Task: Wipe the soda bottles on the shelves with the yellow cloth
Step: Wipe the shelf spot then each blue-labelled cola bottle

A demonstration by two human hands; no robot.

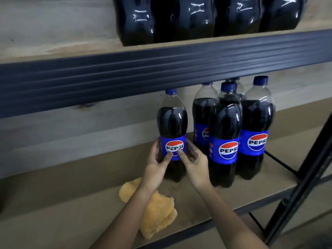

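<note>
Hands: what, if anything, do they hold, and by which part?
Both the left hand and right hand grip one Pepsi bottle at its blue label.

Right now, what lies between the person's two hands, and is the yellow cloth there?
In the head view, a Pepsi bottle stands between the left hand and right hand, both gripping it. The yellow cloth lies apart on the shelf board, under the left forearm.

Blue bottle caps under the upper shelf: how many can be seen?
5: one on the held bottle, four in the right cluster. More may be hidden.
</note>
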